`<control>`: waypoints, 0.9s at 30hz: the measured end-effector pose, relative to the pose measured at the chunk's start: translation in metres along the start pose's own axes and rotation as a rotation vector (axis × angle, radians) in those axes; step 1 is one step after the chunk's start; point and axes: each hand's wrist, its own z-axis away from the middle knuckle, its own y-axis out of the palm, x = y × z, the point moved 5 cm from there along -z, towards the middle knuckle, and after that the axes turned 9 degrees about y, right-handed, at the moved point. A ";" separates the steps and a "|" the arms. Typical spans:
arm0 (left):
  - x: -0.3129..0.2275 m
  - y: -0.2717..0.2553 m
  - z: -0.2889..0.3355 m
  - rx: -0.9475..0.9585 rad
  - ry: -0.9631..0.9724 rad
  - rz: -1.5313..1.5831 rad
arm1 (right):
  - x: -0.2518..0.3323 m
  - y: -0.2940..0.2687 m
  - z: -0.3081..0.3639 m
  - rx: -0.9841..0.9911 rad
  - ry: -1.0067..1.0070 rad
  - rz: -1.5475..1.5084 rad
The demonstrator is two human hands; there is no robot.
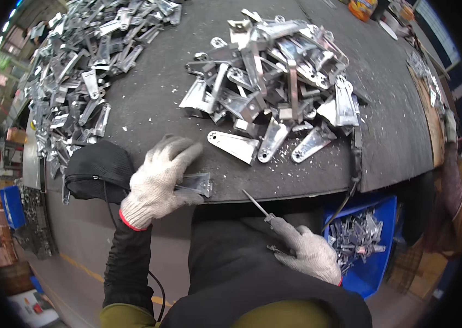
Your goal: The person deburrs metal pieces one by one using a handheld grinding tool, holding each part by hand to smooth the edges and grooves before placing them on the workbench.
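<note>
My left hand (157, 177), in a white knit glove with a red cuff, is at the near edge of the table. Between its thumb and fingers lies a silvery metal bracket (197, 184), partly covered by the glove. My right hand (310, 251), gloved the same way, is closed around a slim file-like tool (254, 203) over my lap. Its tapered metal tip points up and left toward the table edge, apart from the bracket. Just beyond the hands, a loose metal bracket (234, 146) lies flat in front of a heap of similar brackets (291, 71).
A larger pile of brackets (86, 71) covers the table's left side. A black pouch (100, 170) sits beside my left wrist. At my right, below the dark tabletop (389, 142), a blue bin (370, 279) holds several brackets. Another person's arm (452, 175) shows at far right.
</note>
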 end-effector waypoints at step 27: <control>-0.017 0.046 -0.008 -0.041 0.270 0.081 | 0.015 -0.011 -0.022 0.091 -0.125 0.100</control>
